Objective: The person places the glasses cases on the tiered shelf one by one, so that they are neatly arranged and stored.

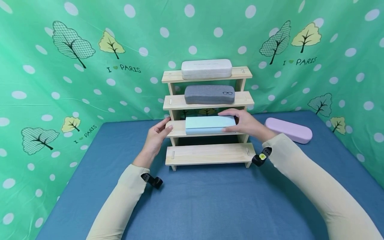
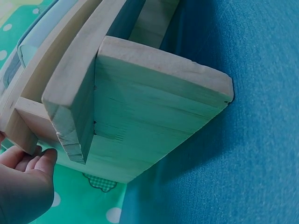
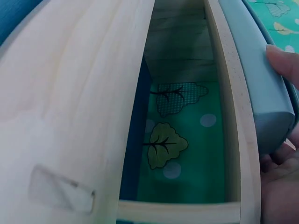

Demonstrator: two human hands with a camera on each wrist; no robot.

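Note:
A light blue glasses case lies on the second tier from the bottom of a wooden stepped rack. My right hand grips its right end, thumb on the front side and fingers over the back. The thumb presses the case's side in the right wrist view. With my left hand I hold the left end of that same tier, the thumb at its top edge. The left wrist view shows those fingers curled at the board's end, partly hidden behind it.
A grey glasses case sits one tier higher, and a white case rests on the top tier. On the blue cloth to the right lies a lilac case. A green dotted curtain hangs behind the rack.

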